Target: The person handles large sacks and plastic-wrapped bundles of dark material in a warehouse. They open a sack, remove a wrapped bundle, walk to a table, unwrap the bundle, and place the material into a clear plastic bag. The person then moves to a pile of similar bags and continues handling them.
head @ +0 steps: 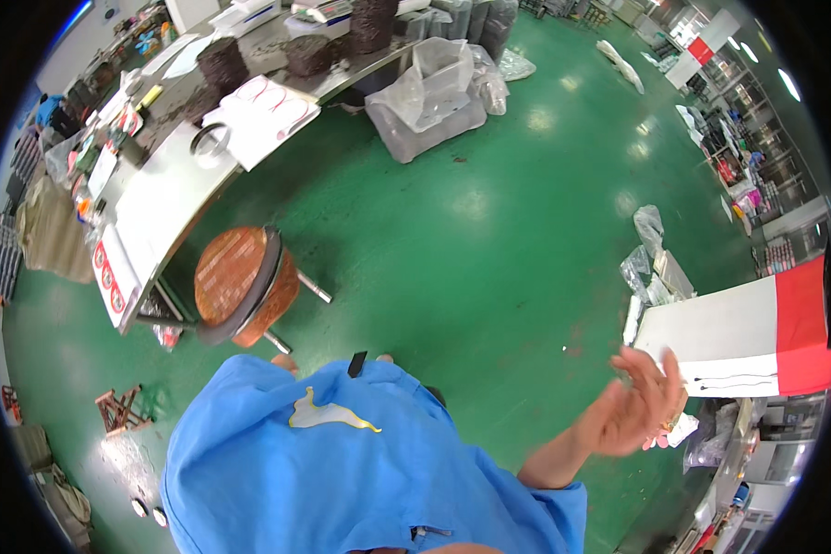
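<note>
My right hand [633, 405] is held out to the right of my blue shirt [318, 457]. Its fingers are apart and slightly blurred, and I see nothing held in them. The hand overlaps the near corner of a white and red surface [720, 329], on which two thin dark cords [737, 381] lie; whether it touches that surface I cannot tell. Just past the hand are a small white piece [683, 429] and a bit of pink, too small to name. My left hand is out of view. Green floor [471, 263] stretches before me.
A brown round stool with a dark band [232, 277] stands beside a long workbench [156, 201] on the left. The bench bears papers, a tape roll [210, 142] and dark brown blocks [223, 66]. A plastic-lined bin [426, 104] stands ahead; plastic bags [647, 249] lie at right.
</note>
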Demonstrator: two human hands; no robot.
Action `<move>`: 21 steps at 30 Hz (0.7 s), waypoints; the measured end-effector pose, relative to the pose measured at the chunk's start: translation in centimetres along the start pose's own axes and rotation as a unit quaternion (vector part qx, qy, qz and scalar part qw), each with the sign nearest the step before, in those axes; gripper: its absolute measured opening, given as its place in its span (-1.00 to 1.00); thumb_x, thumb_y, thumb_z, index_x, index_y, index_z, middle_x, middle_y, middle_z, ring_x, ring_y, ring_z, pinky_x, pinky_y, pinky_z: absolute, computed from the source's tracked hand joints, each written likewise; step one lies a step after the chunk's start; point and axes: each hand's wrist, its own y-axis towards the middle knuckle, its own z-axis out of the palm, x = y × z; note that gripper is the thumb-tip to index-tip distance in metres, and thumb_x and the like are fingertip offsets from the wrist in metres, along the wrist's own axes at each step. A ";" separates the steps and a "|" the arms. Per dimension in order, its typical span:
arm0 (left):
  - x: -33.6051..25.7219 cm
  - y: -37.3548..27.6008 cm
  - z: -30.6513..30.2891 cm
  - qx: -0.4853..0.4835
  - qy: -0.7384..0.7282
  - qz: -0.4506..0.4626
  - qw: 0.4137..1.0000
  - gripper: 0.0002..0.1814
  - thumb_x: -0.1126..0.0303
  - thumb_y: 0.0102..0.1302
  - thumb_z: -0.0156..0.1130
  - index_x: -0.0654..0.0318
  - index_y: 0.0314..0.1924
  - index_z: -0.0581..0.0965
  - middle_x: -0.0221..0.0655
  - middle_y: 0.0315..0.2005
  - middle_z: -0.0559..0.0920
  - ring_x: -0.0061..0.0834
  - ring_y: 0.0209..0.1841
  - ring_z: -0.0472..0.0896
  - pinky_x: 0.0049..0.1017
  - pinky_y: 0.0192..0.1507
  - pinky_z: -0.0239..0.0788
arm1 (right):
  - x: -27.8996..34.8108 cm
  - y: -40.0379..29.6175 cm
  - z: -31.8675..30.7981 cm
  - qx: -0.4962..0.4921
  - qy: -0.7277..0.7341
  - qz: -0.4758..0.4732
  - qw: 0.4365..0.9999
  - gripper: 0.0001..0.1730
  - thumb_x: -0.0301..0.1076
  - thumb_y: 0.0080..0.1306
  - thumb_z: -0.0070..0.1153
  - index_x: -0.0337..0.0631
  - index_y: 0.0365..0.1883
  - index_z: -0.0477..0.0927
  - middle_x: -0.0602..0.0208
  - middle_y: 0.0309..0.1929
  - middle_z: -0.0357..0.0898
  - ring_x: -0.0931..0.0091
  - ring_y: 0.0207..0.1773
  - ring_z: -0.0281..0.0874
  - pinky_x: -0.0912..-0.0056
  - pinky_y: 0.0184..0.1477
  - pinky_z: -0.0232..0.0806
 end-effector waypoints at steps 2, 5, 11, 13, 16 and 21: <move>-4.5 6.0 -9.7 -0.075 -0.052 0.015 0.996 -0.80 0.33 0.01 0.01 0.20 -0.39 0.54 -0.28 -0.69 0.51 -0.37 -0.54 0.53 -0.34 -0.53 0.34 | -7.6 -1.0 0.1 0.093 -0.079 0.064 0.990 -0.68 -0.70 0.07 -0.16 -0.30 -0.17 0.37 -0.02 0.01 0.26 0.34 -0.27 0.46 0.43 -0.38 0.34; -14.5 10.1 -25.6 -0.174 -0.283 -0.009 0.943 -0.70 0.31 -0.02 0.03 0.25 -0.26 0.51 -0.24 -0.59 0.57 -0.39 -0.47 0.57 -0.39 -0.43 0.39 | -17.5 -2.5 1.5 0.223 -0.191 0.204 0.934 -0.68 -0.68 0.05 -0.12 -0.27 -0.19 0.41 0.12 0.02 0.31 0.35 -0.23 0.47 0.48 -0.31 0.34; -24.1 20.6 -44.3 -0.268 -0.207 0.060 0.939 -0.68 0.26 0.00 0.04 0.20 -0.22 0.50 -0.13 -0.33 0.57 -0.16 -0.24 0.52 -0.30 -0.16 0.35 | -39.3 -4.8 5.7 0.317 -0.286 0.299 0.853 -0.76 -0.56 0.07 -0.12 -0.22 -0.26 0.45 0.23 -0.15 0.43 0.33 -0.19 0.43 0.34 -0.25 0.32; -24.6 21.3 -47.2 -0.251 -0.271 0.020 0.929 -0.69 0.22 0.01 0.01 0.24 -0.30 0.50 -0.09 -0.36 0.56 -0.14 -0.27 0.52 -0.26 -0.21 0.35 | -45.8 -3.0 10.3 0.379 -0.261 0.339 0.821 -0.76 -0.55 0.04 -0.11 -0.21 -0.27 0.45 0.24 -0.20 0.45 0.31 -0.20 0.43 0.32 -0.24 0.31; -20.8 24.1 -46.8 -0.207 -0.195 -0.008 0.959 -0.72 0.20 -0.01 0.02 0.25 -0.41 0.51 -0.12 -0.44 0.56 -0.15 -0.33 0.52 -0.26 -0.28 0.35 | -53.8 1.6 19.4 0.454 -0.212 0.210 0.840 -0.76 -0.52 0.03 -0.10 -0.19 -0.28 0.46 0.25 -0.21 0.45 0.30 -0.20 0.43 0.32 -0.23 0.30; -15.2 24.7 -44.7 -0.239 -0.435 -0.158 0.854 -0.79 0.24 -0.06 0.07 0.22 -0.64 0.48 -0.36 -0.74 0.51 -0.43 -0.66 0.49 -0.43 -0.53 0.33 | -58.9 11.2 36.9 0.521 -0.022 0.067 0.851 -0.78 -0.48 0.06 -0.06 -0.20 -0.27 0.44 0.25 -0.24 0.46 0.27 -0.21 0.43 0.29 -0.23 0.31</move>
